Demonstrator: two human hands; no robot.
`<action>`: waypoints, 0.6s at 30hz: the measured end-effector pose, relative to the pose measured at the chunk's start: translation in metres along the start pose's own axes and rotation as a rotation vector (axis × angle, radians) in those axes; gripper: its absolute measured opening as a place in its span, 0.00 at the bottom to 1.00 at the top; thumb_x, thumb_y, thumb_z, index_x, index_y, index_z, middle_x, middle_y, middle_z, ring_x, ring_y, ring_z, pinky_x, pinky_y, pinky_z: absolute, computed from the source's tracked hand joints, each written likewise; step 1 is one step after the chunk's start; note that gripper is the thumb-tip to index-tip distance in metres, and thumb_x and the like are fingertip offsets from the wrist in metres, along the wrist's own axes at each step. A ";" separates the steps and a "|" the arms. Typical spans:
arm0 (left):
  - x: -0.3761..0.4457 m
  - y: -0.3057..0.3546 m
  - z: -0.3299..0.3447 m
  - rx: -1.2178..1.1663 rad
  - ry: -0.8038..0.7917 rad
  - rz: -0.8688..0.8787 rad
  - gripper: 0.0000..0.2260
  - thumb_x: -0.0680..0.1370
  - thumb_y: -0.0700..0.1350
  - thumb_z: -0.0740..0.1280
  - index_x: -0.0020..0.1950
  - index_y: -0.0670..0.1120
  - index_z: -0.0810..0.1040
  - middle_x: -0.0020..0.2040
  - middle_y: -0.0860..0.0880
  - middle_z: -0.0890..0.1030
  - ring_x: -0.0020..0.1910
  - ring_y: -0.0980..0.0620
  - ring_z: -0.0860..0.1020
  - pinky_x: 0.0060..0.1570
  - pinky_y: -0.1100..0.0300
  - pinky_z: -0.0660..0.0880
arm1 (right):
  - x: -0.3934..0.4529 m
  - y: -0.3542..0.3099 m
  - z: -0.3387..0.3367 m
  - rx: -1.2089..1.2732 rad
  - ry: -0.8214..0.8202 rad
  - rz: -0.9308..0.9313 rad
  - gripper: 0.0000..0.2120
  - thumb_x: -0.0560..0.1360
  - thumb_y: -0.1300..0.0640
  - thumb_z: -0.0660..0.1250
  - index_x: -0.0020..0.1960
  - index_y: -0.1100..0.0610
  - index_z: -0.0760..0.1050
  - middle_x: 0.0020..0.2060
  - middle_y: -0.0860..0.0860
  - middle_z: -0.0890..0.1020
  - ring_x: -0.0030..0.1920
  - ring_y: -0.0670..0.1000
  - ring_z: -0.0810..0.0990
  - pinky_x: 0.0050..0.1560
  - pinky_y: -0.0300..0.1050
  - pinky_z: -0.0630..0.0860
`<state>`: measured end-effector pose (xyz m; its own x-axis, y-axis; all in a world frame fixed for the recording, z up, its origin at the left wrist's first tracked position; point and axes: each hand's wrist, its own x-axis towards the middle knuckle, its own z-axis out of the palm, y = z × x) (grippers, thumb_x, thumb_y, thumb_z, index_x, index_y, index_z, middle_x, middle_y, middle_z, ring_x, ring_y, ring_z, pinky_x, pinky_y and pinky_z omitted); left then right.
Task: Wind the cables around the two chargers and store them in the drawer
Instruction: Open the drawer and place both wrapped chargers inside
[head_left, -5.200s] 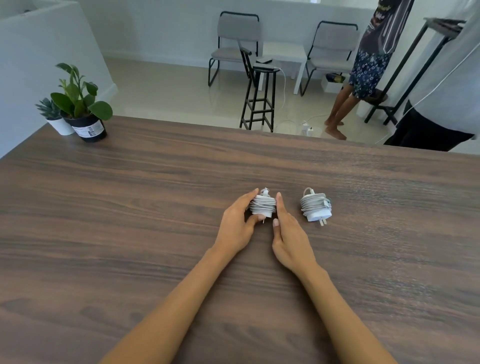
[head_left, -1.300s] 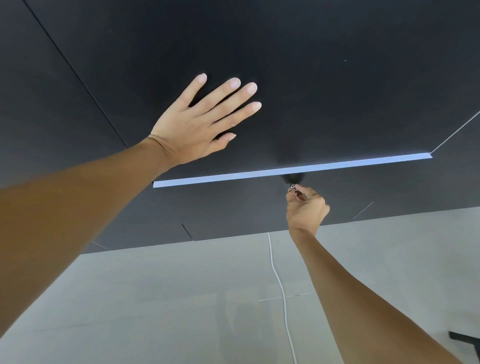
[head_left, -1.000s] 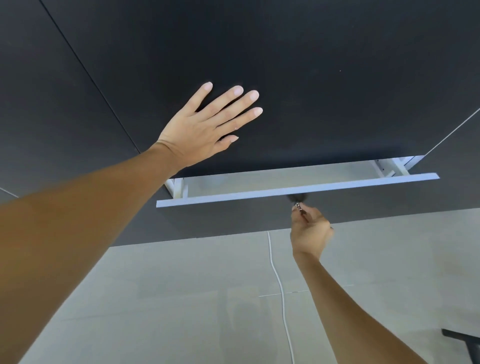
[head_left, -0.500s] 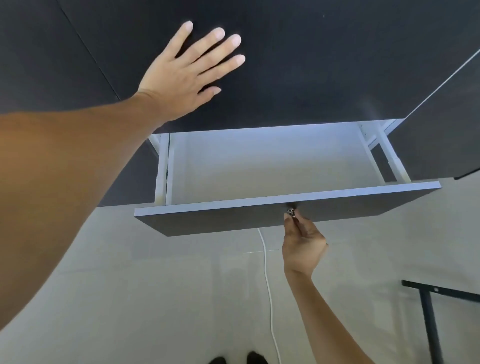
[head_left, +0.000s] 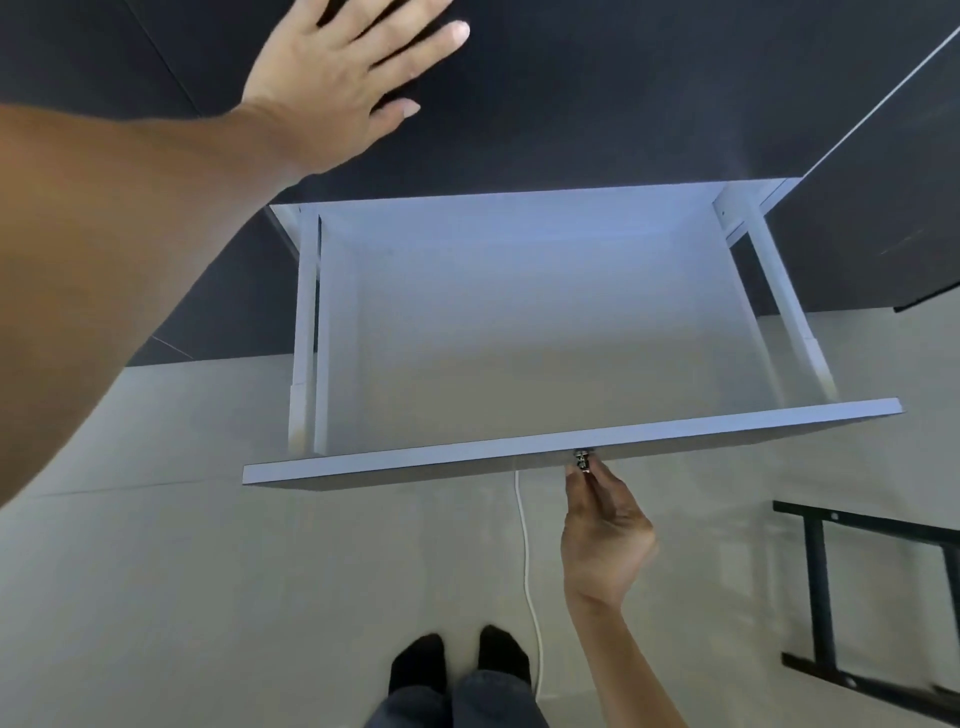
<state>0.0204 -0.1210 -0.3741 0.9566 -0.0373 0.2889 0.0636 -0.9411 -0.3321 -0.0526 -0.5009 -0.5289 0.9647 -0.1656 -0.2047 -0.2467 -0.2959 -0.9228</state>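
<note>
The white drawer (head_left: 545, 452) stands pulled far out from the dark cabinet front (head_left: 597, 93), and its inside holds nothing. My right hand (head_left: 605, 535) pinches the small metal knob (head_left: 583, 460) on the drawer's front edge. My left hand (head_left: 343, 67) lies flat with fingers spread against the dark panel above the drawer. Neither of the two chargers is in view.
A white cable (head_left: 527, 561) runs along the pale floor under the drawer. My feet in dark socks (head_left: 460, 662) stand below it. A black metal frame (head_left: 872, 597) stands on the floor at the right. White slide rails (head_left: 304, 332) flank the drawer.
My right hand has pulled the drawer from a narrow gap to far out. The left hand stayed flat on the panel. The chargers on the table are no longer in view.
</note>
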 end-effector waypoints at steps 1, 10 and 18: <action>0.000 0.001 -0.001 -0.003 -0.006 0.001 0.26 0.83 0.51 0.52 0.77 0.56 0.43 0.77 0.54 0.50 0.73 0.48 0.53 0.68 0.38 0.54 | -0.001 0.001 -0.002 -0.001 0.001 -0.006 0.08 0.70 0.64 0.73 0.49 0.58 0.83 0.45 0.50 0.85 0.41 0.34 0.81 0.49 0.31 0.78; -0.002 0.008 -0.004 0.012 0.007 -0.011 0.26 0.83 0.49 0.53 0.77 0.54 0.43 0.78 0.53 0.46 0.75 0.50 0.48 0.71 0.36 0.47 | 0.001 -0.001 -0.008 -0.100 -0.054 -0.036 0.08 0.71 0.64 0.72 0.50 0.58 0.83 0.44 0.49 0.85 0.43 0.41 0.83 0.45 0.22 0.73; -0.009 0.057 -0.053 0.006 -0.047 -0.182 0.29 0.81 0.53 0.52 0.77 0.45 0.43 0.78 0.43 0.48 0.77 0.45 0.50 0.73 0.42 0.49 | 0.006 -0.080 -0.049 -0.505 -0.045 -0.268 0.27 0.75 0.53 0.67 0.71 0.58 0.65 0.70 0.59 0.68 0.69 0.60 0.67 0.62 0.54 0.71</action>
<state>0.0009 -0.1921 -0.3483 0.9414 0.1496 0.3022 0.2386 -0.9288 -0.2834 -0.0316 -0.5239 -0.4402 0.9999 0.0143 -0.0088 0.0046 -0.7369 -0.6760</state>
